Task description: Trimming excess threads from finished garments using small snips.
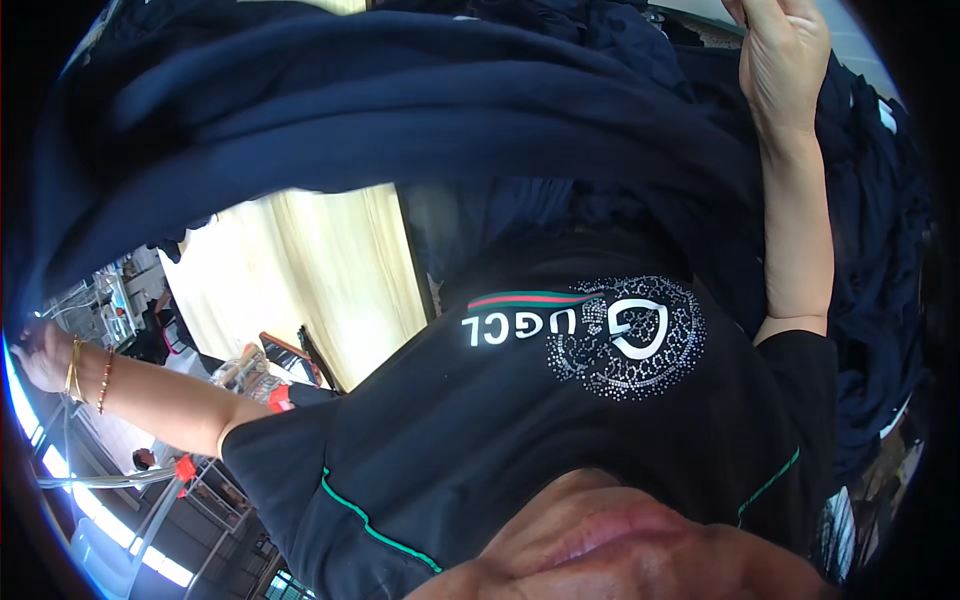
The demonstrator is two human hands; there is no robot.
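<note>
A wide sheet of navy cloth (400, 125) stretches across the upper part of the head view in long, loose folds. Its left end narrows toward my left hand (42, 355), which is raised far out to the side with bracelets at the wrist. That hand is closed on the cloth's edge, though its fingertips are dark and blurred. My right hand (785, 60) is lifted at the top right, beside the cloth. Its fingers are curled and partly cut off by the frame's upper edge, so whatever they grip is hidden.
More dark cloth (880, 230) is heaped to the right, beyond my right arm. Under the sheet, a pale wood-grained surface (300, 265) shows. At the lower left are thin metal poles with a red piece (185, 470) attached, and shelving behind them.
</note>
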